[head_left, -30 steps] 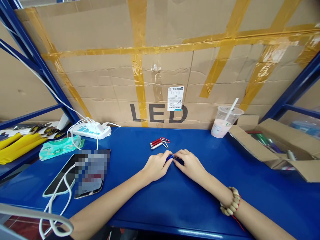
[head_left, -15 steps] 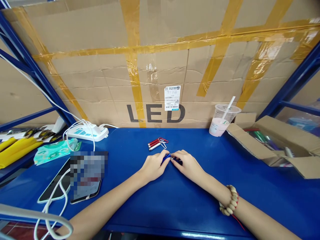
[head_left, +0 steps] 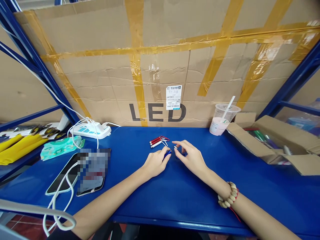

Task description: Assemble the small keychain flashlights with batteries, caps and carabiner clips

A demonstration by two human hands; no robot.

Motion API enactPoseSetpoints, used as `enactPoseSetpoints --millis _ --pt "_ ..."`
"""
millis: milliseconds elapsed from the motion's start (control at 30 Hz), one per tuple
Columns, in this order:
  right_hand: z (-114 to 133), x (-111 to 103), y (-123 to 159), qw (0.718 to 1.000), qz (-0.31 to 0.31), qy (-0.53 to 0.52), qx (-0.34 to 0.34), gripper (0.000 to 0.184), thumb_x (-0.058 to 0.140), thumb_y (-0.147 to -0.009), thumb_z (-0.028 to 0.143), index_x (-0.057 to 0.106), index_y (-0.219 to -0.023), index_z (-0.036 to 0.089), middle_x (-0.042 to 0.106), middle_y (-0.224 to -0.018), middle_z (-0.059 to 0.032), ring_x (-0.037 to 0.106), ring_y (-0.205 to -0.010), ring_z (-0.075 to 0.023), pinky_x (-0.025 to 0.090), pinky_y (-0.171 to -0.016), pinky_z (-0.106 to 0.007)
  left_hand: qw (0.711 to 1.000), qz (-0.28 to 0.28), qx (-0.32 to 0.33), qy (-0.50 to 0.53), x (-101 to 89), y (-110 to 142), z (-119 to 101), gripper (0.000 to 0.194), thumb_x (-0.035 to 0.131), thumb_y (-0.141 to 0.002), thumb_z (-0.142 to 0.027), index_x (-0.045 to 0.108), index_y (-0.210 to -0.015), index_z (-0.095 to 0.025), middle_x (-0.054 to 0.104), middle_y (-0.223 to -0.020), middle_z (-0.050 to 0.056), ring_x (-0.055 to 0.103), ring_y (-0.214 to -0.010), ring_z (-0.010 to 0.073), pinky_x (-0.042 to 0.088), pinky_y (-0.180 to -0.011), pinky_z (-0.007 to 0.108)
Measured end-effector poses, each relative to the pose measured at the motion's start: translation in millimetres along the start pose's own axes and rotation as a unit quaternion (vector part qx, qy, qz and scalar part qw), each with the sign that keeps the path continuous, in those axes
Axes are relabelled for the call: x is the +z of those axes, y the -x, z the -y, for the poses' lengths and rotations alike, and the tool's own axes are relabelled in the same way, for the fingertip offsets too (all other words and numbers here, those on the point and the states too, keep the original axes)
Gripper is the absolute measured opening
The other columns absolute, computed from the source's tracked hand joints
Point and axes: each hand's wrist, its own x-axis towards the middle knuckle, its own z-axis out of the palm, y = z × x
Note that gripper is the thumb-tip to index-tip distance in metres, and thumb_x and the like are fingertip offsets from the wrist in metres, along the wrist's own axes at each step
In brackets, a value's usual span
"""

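My left hand [head_left: 155, 163] is closed around a small blue keychain flashlight [head_left: 168, 153], whose end shows between thumb and forefinger. Across a narrow gap, my right hand [head_left: 192, 158] pinches a small silver-tipped piece [head_left: 175, 147] between thumb and forefinger. A dark blue bit shows under the right fingers, too covered to make out. Just beyond the hands, red keychain flashlights [head_left: 156, 140] and a silver one [head_left: 156, 144] lie side by side on the blue tabletop [head_left: 185, 200], with small carabiner clips at their right ends.
At left are two phones [head_left: 61, 178], white cables, a power strip [head_left: 101, 132] and a teal patterned packet [head_left: 60, 148]. A plastic cup [head_left: 218, 124] with a straw stands at back right, beside an open carton [head_left: 262, 146] of assorted items. A large cardboard sheet [head_left: 112, 86] forms the back.
My hands have drawn apart, opening a gap between the blue flashlight and the silver-tipped piece. My right forefinger has lifted somewhat. The camera view has shifted slightly.
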Motion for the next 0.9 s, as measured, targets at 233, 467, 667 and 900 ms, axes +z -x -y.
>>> enactPoseSetpoints --millis 233,467,667,900 --pt "-3 7 3 0.998 -0.003 -0.057 0.028 0.030 0.036 -0.090 0.030 0.056 -0.113 0.024 0.054 -0.098 -0.0038 0.054 -0.063 -0.0092 0.046 -0.060 -0.024 1.000 -0.008 0.014 -0.002 3.5 2 0 0.025 0.030 -0.092 -0.034 0.045 -0.107 -0.021 0.063 -0.099 0.003 0.061 -0.091 0.0170 0.047 -0.075 0.028" --pt "-9 12 2 0.994 -0.006 -0.099 0.035 0.019 0.048 -0.085 0.029 0.061 -0.098 0.022 0.059 -0.092 -0.0016 0.052 -0.062 -0.0096 0.044 -0.059 -0.023 1.000 -0.019 0.015 0.008 4.2 2 1 0.024 0.031 -0.092 -0.034 0.046 -0.105 -0.020 0.063 -0.096 0.003 0.061 -0.091 0.0170 0.047 -0.076 0.028" --pt "-12 12 2 0.995 -0.006 -0.096 0.021 0.018 0.055 -0.082 0.032 0.065 -0.093 0.022 0.063 -0.085 -0.0010 0.051 -0.058 -0.0095 0.042 -0.056 -0.022 0.999 -0.021 0.033 -0.006 4.3 1 1 0.024 0.033 -0.091 -0.034 0.046 -0.106 -0.021 0.063 -0.093 0.003 0.061 -0.087 0.0169 0.048 -0.072 0.027" --pt "-4 6 -1 0.983 -0.014 -0.173 0.059 0.022 0.061 -0.075 0.037 0.070 -0.082 0.018 0.064 -0.068 -0.0023 0.049 -0.052 -0.0102 0.042 -0.053 -0.022 1.000 -0.015 0.022 -0.005 3.2 -1 3 0.028 0.030 -0.093 -0.033 0.046 -0.112 -0.021 0.063 -0.096 0.004 0.060 -0.093 0.0159 0.048 -0.078 0.027"
